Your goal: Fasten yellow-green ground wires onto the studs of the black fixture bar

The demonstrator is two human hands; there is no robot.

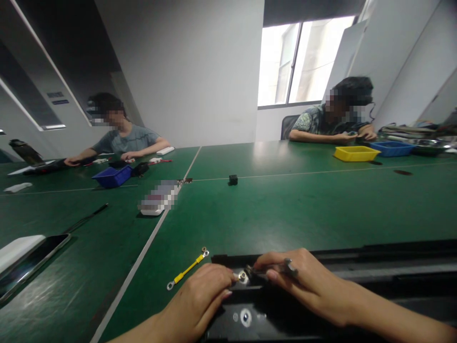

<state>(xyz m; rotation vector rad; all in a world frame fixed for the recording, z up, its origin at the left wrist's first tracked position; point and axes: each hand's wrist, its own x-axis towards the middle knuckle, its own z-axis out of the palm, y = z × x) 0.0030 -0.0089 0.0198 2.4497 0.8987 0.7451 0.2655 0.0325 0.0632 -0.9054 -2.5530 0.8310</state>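
Observation:
My left hand (pixel 207 290) is closed at the near left end of a long black metal part (pixel 342 259), its fingertips pinching a small ring terminal (pixel 235 277) beside a nut (pixel 243 276). To its right, my right hand (pixel 307 281) is closed around a metal wrench (pixel 291 268), whose open jaw sticks out past the fingers. The wrench's other end lies near the nut, partly hidden by the fingers. Below the hands, a round bolt fitting (pixel 246 317) shows on the black part. A yellow cable with ring terminals (pixel 188 269) lies on the green table, left of the part.
On the green table (pixel 285 205) are a small black cube (pixel 233 179), a white device (pixel 159 197), a phone (pixel 34 262), a blue bin (pixel 112 176) and a yellow bin (pixel 357 153). Two people (pixel 124 138) (pixel 321 121) sit across the table.

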